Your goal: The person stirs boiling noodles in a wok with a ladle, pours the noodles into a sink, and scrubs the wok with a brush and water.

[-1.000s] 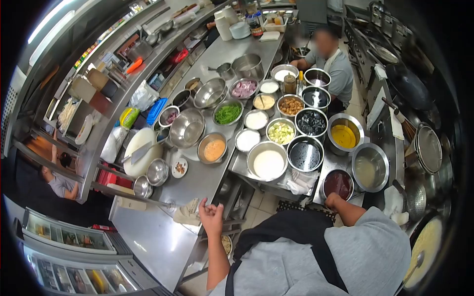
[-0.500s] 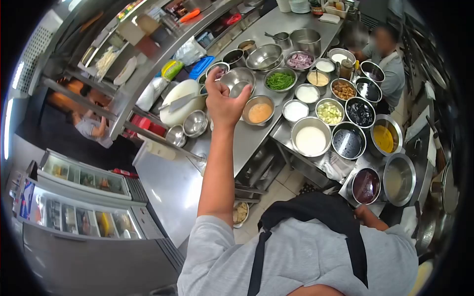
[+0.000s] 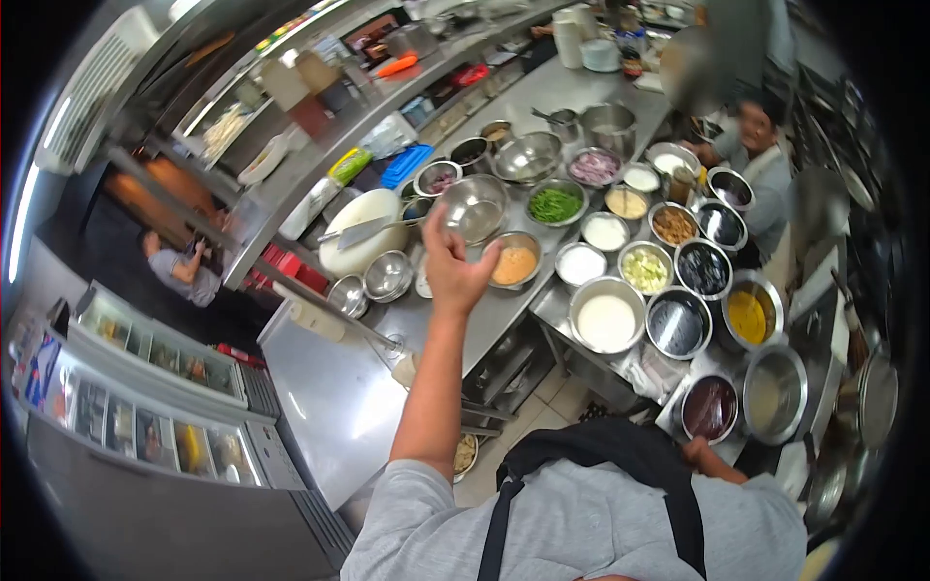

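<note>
My left hand (image 3: pixel 457 274) is raised over the edge of the steel counter, fingers apart and nothing held. Behind it on the counter are a large steel bowl (image 3: pixel 475 215) and a bowl of orange mixture (image 3: pixel 515 261). Low on the right, my right hand (image 3: pixel 699 451) rests by the near rim of a pot of dark red liquid (image 3: pixel 710 407); its fingers are too hidden to read. A pot of white liquid (image 3: pixel 606 322) and a pot of dark liquid (image 3: pixel 679 324) stand beyond it.
A co-worker (image 3: pixel 760 145) is at the back right. A knife (image 3: pixel 363 230) lies across a round white board (image 3: pixel 354 254). Glass-topped chillers (image 3: pixel 155 387) are at lower left. Pans line the right side, beside a pot of yellow liquid (image 3: pixel 748 318).
The left hand has risen from the counter's near edge to a raised position, then lowered slightly. The right hand stays near the red pot. The camera view has shifted left.
</note>
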Available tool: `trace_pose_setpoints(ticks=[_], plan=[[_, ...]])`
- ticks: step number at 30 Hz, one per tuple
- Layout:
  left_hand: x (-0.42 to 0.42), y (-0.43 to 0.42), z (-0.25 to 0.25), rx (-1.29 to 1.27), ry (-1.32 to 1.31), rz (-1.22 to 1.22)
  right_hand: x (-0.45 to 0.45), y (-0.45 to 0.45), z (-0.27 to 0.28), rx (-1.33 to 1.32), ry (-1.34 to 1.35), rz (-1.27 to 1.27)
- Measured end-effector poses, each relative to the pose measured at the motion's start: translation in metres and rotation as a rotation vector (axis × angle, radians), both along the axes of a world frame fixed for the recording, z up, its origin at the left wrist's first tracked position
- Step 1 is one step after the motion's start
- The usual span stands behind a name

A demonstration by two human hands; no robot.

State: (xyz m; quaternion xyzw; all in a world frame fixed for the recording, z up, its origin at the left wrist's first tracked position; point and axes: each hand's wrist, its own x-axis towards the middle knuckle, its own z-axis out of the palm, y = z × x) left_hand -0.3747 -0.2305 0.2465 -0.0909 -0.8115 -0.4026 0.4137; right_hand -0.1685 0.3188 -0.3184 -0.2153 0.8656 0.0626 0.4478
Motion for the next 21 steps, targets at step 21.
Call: trace_pose_setpoints(ticks=[21], plan=[[0.301, -0.055, -0.447, -0.025, -1.427, 0.283, -0.048, -0.013, 0.048, -0.345, -0.135, -0.938]])
